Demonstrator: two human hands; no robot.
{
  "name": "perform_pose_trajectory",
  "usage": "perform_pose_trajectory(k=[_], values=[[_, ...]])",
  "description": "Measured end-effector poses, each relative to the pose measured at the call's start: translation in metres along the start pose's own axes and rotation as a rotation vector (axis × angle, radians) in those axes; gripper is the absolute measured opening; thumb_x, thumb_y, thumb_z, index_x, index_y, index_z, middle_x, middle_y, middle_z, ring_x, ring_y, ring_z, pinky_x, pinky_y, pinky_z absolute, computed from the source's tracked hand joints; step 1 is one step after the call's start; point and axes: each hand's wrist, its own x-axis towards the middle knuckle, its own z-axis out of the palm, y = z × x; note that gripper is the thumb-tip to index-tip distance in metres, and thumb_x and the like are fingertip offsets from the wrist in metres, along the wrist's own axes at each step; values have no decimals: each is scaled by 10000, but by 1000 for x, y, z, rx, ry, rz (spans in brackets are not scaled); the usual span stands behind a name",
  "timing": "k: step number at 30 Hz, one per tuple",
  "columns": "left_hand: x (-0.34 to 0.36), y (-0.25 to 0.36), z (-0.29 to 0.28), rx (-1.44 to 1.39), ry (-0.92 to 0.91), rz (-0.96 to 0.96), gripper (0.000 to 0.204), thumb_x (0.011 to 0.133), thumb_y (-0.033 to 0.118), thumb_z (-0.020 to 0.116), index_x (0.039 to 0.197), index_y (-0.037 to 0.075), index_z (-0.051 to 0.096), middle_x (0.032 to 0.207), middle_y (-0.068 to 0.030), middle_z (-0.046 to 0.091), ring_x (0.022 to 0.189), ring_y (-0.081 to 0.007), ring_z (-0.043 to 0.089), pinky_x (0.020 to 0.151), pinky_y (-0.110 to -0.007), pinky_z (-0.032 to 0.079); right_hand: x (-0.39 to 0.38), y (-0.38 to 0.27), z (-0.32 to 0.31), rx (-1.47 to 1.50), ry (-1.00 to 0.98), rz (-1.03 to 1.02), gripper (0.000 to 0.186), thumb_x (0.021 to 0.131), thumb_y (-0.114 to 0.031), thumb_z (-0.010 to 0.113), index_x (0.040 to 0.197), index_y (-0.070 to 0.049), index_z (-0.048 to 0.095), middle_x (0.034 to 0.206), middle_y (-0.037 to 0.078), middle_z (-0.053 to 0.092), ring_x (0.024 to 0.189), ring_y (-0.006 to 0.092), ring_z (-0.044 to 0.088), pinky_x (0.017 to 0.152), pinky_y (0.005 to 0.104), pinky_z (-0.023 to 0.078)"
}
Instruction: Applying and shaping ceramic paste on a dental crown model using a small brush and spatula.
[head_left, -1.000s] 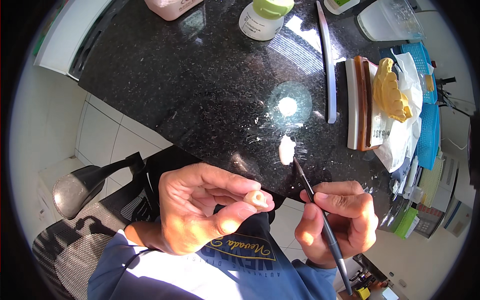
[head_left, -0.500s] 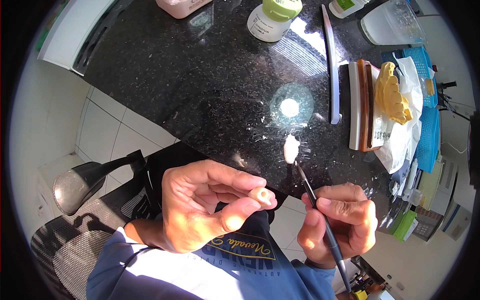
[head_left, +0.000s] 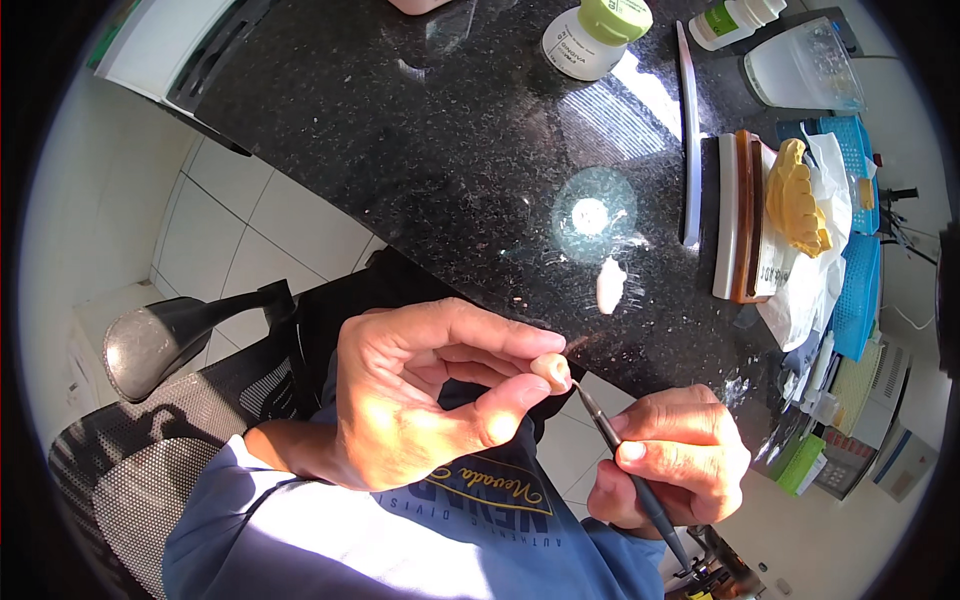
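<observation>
Between the thumb and fingertips of my left hand [head_left: 420, 390] is a small cream-coloured dental crown [head_left: 550, 371], with a round hollow facing right. My right hand [head_left: 680, 455] grips a thin dark brush [head_left: 655, 508] like a pen. The brush's fine tip meets the crown's right edge, or comes very close to it. Beyond both hands, a blob of white paste [head_left: 611, 286] lies on the black speckled countertop [head_left: 430, 180], with whitish smears around it.
A white jar with a green lid [head_left: 585, 45] stands at the back, beside a long pale strip [head_left: 690, 140]. To the right, a yellow dental cast [head_left: 795, 200] rests on a stack near blue baskets [head_left: 855, 300]. A chair armrest [head_left: 150, 345] is at left.
The brush tip has moved from beside the white paste to the crown. My left hand has shifted slightly right and away from me with the crown. The whole view has shifted a little.
</observation>
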Motion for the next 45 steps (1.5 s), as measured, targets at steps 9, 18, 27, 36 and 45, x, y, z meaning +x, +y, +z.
perform_pose_trajectory(k=[9, 18, 27, 36, 45], values=[[1, 4, 3, 96, -10, 49, 163, 798, -119, 597, 941, -45, 577, 847, -175, 663, 873, -254, 672, 806, -367, 567, 0, -1, -3, 6, -8, -3, 232, 674, -38, 700, 870, 14, 588, 730, 123, 576, 613, 196, 607, 533, 276, 501], [1, -1, -1, 97, 0, 60, 169, 787, -134, 597, 929, -45, 576, 844, -177, 660, 867, -259, 673, 806, -375, 568, 0, 3, -3, 31, -67, 18, 256, 664, -31, 708, 890, 13, 598, 743, 121, 581, 624, 203, 613, 539, 286, 507], [0, -3, -1, 81, 12, 60, 173, 780, -144, 597, 925, -51, 582, 840, -170, 660, 854, -252, 674, 807, -382, 570, -2, 5, -3, 54, -62, 3, 264, 667, -37, 702, 905, 12, 599, 751, 122, 578, 633, 199, 614, 535, 280, 509], [0, -7, -2, 20, -11, 95, 259, 755, -113, 659, 1006, -60, 627, 910, -169, 670, 882, -211, 669, 803, -300, 562, 1, 1, -7, 44, -85, 39, 259, 667, -39, 704, 899, 4, 596, 762, 123, 578, 632, 200, 614, 541, 284, 508], [1, -2, -1, 84, -6, 63, 158, 804, -115, 591, 948, -53, 605, 846, -173, 664, 863, -253, 672, 808, -378, 566, 2, 2, -9, 70, -118, 32, 271, 663, -44, 725, 897, 6, 598, 763, 127, 583, 635, 202, 619, 542, 289, 512]])
